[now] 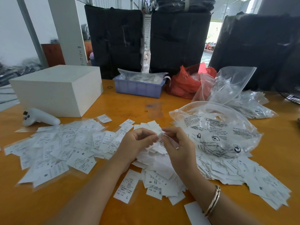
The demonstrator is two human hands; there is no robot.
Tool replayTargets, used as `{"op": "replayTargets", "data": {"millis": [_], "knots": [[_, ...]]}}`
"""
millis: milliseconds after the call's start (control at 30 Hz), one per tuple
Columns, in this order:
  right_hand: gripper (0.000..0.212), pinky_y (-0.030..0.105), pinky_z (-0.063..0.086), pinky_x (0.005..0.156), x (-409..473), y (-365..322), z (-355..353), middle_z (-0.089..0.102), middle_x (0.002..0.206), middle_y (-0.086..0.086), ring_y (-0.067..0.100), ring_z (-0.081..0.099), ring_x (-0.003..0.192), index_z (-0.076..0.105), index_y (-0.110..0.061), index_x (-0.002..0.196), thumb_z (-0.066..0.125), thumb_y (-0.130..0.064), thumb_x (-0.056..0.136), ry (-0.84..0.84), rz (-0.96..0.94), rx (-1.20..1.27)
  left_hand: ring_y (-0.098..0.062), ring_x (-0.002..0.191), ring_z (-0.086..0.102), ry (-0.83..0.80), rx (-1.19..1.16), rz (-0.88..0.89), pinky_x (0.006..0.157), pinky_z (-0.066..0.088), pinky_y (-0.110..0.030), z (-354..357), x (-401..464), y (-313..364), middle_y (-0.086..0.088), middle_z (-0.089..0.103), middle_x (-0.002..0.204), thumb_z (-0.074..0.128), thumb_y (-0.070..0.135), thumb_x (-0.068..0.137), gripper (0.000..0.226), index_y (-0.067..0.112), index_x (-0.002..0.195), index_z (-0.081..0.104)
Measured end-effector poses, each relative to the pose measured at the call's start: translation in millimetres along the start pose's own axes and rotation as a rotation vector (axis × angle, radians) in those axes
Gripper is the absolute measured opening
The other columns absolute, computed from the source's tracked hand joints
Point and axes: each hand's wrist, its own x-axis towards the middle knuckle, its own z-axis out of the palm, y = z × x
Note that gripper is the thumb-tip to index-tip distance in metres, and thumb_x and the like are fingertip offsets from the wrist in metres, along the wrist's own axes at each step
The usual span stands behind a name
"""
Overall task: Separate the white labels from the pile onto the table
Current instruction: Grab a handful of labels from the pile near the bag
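Observation:
A heap of white printed labels [159,172] lies on the orange table [123,104] under my hands. Above the heap, my left hand [136,142] and my right hand [177,146] meet at the fingertips. Between them they pinch a small bunch of white labels [159,135]. A wide spread of labels [65,148] covers the table to the left. More labels [243,174] lie to the right, partly under a clear plastic bag [215,129].
A white box [56,90] stands at the back left with a white controller [40,117] in front of it. A blue tray [139,88], a red bag [183,83] and more clear bags [233,85] sit at the back. Black bundles [178,41] rise behind the table.

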Motion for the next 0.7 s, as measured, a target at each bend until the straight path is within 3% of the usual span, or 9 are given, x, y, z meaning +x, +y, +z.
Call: {"op": "replayTargets", "data": {"millis": [200,333,467,633,700], "knots": [[0.036,0.020,0.051,0.065,1.3,2.2,-3.9,0.064,0.079,-0.011,0.008,0.062,0.075,0.059,-0.037,0.094,0.063,-0.002,0.087,0.001,0.075,0.078,-0.004,0.068,0.063,0.028,0.017,0.013,0.064,0.050,-0.012,-1.1,1.0,-1.3,0.002,0.073,0.078,0.073,0.028,0.079,0.004,0.029,0.076,0.073],[0.034,0.013,0.046,0.061,-0.1,3.0,1.0,0.061,0.072,-0.016,0.002,0.060,0.069,0.058,-0.037,0.097,0.064,-0.005,0.087,-0.081,0.083,0.051,-0.005,0.069,0.064,-0.001,-0.004,0.026,0.066,0.052,-0.014,0.1,0.1,-0.6,0.004,0.071,0.075,0.072,0.041,0.068,0.015,0.030,0.077,0.074],[0.035,0.016,0.044,0.058,0.2,5.2,3.1,0.061,0.075,-0.015,0.003,0.058,0.066,0.054,-0.041,0.102,0.064,-0.010,0.088,-0.169,0.115,0.009,-0.004,0.067,0.063,-0.012,-0.025,0.023,0.065,0.052,-0.015,0.7,0.5,-0.4,0.007,0.070,0.071,0.074,0.031,0.073,0.002,0.031,0.074,0.073],[0.037,0.029,0.052,0.066,2.6,8.4,-1.5,0.066,0.087,-0.005,0.016,0.062,0.073,0.051,-0.035,0.113,0.065,-0.012,0.087,-0.154,0.311,0.209,-0.005,0.070,0.067,0.074,-0.021,0.047,0.062,0.051,-0.014,-0.9,1.7,-1.4,0.006,0.072,0.075,0.073,0.017,0.080,0.015,0.032,0.075,0.072],[0.030,0.031,0.052,0.066,3.3,9.5,-4.6,0.068,0.079,0.000,0.017,0.063,0.072,0.055,-0.030,0.108,0.065,-0.011,0.087,-0.165,0.358,0.216,-0.004,0.071,0.067,0.113,-0.038,0.058,0.063,0.052,-0.015,-1.3,2.2,-1.3,0.007,0.072,0.076,0.074,0.016,0.080,0.019,0.034,0.075,0.073]]}}
